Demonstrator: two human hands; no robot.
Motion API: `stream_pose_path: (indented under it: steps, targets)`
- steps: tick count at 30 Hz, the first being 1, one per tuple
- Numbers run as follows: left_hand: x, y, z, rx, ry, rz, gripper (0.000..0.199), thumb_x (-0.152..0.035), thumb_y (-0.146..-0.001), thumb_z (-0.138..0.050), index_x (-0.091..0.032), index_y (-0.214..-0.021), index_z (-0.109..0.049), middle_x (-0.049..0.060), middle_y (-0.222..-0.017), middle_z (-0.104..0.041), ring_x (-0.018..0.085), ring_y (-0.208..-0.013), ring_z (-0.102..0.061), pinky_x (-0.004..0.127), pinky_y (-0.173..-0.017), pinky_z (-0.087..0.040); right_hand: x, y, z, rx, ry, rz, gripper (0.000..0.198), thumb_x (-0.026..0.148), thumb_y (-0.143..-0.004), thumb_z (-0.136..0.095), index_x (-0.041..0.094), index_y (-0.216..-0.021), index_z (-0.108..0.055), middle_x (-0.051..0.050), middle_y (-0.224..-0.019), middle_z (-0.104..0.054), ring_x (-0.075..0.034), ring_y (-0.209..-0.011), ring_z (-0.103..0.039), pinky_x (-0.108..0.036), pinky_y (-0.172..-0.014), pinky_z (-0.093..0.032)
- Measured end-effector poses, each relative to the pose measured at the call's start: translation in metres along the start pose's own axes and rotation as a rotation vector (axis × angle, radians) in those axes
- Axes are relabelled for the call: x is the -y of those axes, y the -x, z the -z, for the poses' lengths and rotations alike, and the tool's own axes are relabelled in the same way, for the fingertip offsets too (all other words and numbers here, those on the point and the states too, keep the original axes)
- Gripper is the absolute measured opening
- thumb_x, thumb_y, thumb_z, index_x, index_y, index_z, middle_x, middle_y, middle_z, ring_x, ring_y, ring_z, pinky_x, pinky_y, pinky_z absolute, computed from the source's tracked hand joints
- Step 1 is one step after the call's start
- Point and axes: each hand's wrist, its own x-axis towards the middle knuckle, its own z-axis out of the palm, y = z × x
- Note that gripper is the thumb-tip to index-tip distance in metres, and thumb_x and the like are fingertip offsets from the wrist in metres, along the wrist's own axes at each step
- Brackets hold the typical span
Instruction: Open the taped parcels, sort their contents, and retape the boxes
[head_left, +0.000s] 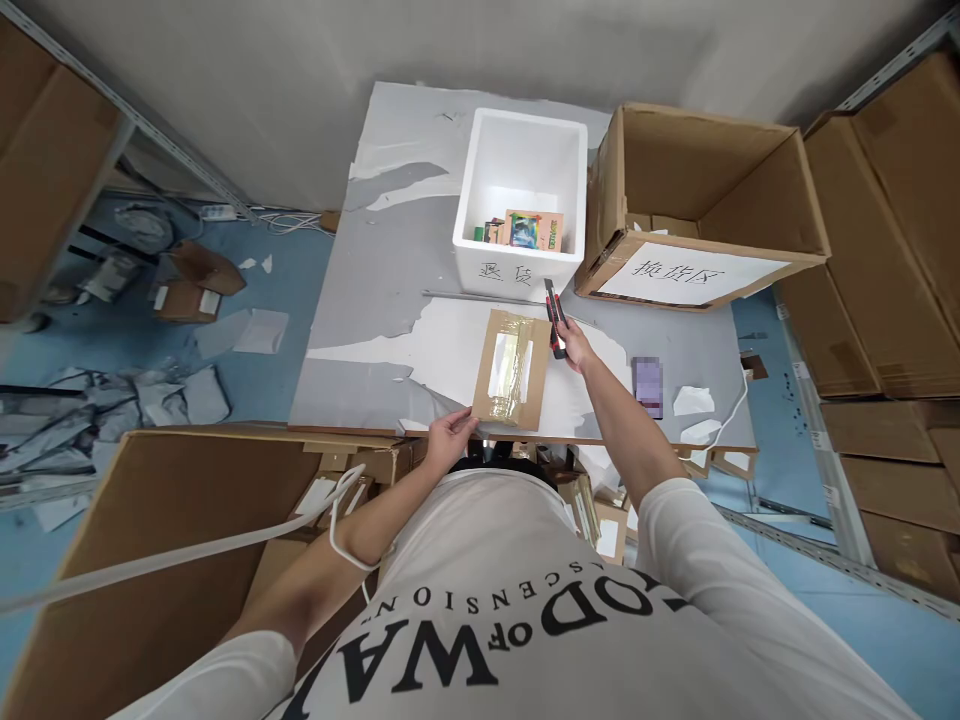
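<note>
Desk (337, 300): parcel (514, 375) lay at the near edge, centre; left hand (452, 438) was at its near left corner; right hand (574, 343), with box cutter (556, 320), was just right of its far end; foam bin (480, 272) stood behind, small boxes (532, 230) in its near end; large carton (697, 150) stood right of the bin; phone (647, 387) lay right of the right forearm, paper scraps (694, 401) beyond it, farther right.

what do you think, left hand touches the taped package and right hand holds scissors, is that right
Not scissors: the head view shows the right hand holding a red-and-black box cutter. The left hand does touch the taped package.
</note>
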Motion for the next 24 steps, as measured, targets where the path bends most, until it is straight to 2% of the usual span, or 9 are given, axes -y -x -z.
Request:
stream_pose_path:
  steps: [4, 6, 8, 10, 13, 15, 19, 22, 24]
  targets:
    - [-0.008, -0.006, 0.015, 0.033, -0.115, -0.029, 0.067, -0.054, -0.057, -0.08, -0.011, -0.108, -0.071, 0.016, -0.113, -0.071, 0.032, -0.105, -0.067, 0.047, -0.101, -0.05, -0.006, 0.013, 0.001, -0.087, -0.039, 0.042, 0.033, 0.049, -0.078, -0.064, 0.025, -0.095, -0.05, 0.002, -0.092, -0.064, -0.007, -0.067, -0.057, -0.022, -0.061, -0.052]
    - [-0.025, -0.023, 0.023, 0.036, -0.253, -0.079, 0.061, -0.052, -0.063, -0.078, -0.014, -0.111, -0.071, 0.015, -0.117, -0.069, 0.032, -0.11, -0.064, 0.047, -0.103, -0.047, -0.014, 0.033, 0.006, -0.154, -0.044, 0.081, 0.036, 0.05, -0.079, -0.063, 0.026, -0.101, -0.048, 0.0, -0.106, -0.065, -0.008, -0.072, -0.06, -0.024, -0.064, -0.054]
    - [-0.049, -0.053, 0.025, 0.037, -0.381, -0.158, 0.058, -0.05, -0.069, -0.074, -0.017, -0.117, -0.069, 0.014, -0.124, -0.066, 0.033, -0.116, -0.06, 0.048, -0.107, -0.042, -0.029, 0.067, 0.011, -0.198, -0.039, 0.098, 0.04, 0.053, -0.079, -0.062, 0.026, -0.105, -0.047, -0.002, -0.114, -0.064, -0.009, -0.071, -0.061, -0.025, -0.062, -0.055]
    - [-0.078, -0.093, 0.017, 0.07, -0.432, -0.228, 0.06, -0.048, -0.073, -0.071, -0.017, -0.124, -0.064, 0.014, -0.134, -0.058, 0.033, -0.126, -0.053, 0.047, -0.111, -0.036, -0.051, 0.109, 0.012, -0.227, -0.069, 0.066, 0.043, 0.056, -0.078, -0.062, 0.026, -0.106, -0.047, -0.003, -0.117, -0.064, -0.009, -0.067, -0.061, -0.026, -0.06, -0.056]
    - [-0.115, -0.151, -0.009, 0.199, -0.324, -0.296, 0.064, -0.043, -0.076, -0.07, -0.02, -0.134, -0.055, 0.011, -0.148, -0.044, 0.029, -0.136, -0.043, 0.042, -0.113, -0.033, -0.086, 0.171, 0.002, -0.236, -0.22, -0.066, 0.045, 0.058, -0.078, -0.062, 0.03, -0.109, -0.047, -0.003, -0.125, -0.062, -0.011, -0.069, -0.064, -0.03, -0.06, -0.058]
    - [-0.129, -0.178, -0.027, 0.288, -0.27, -0.274, 0.06, -0.04, -0.075, -0.071, -0.021, -0.131, -0.057, 0.01, -0.146, -0.047, 0.028, -0.138, -0.04, 0.041, -0.113, -0.033, -0.106, 0.198, -0.011, -0.249, -0.341, -0.13, 0.044, 0.058, -0.078, -0.062, 0.032, -0.11, -0.046, -0.003, -0.13, -0.06, -0.015, -0.081, -0.069, -0.033, -0.062, -0.059]
    - [-0.131, -0.194, -0.049, 0.412, -0.201, -0.161, 0.048, -0.035, -0.069, -0.076, -0.015, -0.112, -0.067, 0.014, -0.123, -0.066, 0.027, -0.117, -0.058, 0.044, -0.104, -0.042, -0.125, 0.211, -0.037, -0.268, -0.517, -0.186, 0.042, 0.056, -0.079, -0.063, 0.034, -0.111, -0.046, -0.002, -0.127, -0.062, -0.02, -0.095, -0.07, -0.04, -0.071, -0.061]
    - [-0.124, -0.192, -0.048, 0.386, -0.138, -0.157, 0.047, -0.033, -0.066, -0.079, -0.012, -0.107, -0.068, 0.014, -0.111, -0.07, 0.024, -0.104, -0.063, 0.043, -0.099, -0.046, -0.124, 0.204, -0.045, -0.302, -0.564, -0.173, 0.04, 0.053, -0.079, -0.064, 0.032, -0.107, -0.047, -0.001, -0.119, -0.065, -0.019, -0.096, -0.069, -0.043, -0.078, -0.06]
    - [-0.122, -0.191, -0.041, 0.345, -0.128, -0.172, 0.049, -0.035, -0.063, -0.081, -0.011, -0.104, -0.069, 0.015, -0.107, -0.07, 0.023, -0.1, -0.064, 0.042, -0.097, -0.047, -0.119, 0.199, -0.041, -0.326, -0.547, -0.128, 0.037, 0.052, -0.08, -0.064, 0.031, -0.106, -0.048, -0.001, -0.114, -0.067, -0.017, -0.1, -0.067, -0.043, -0.083, -0.06]
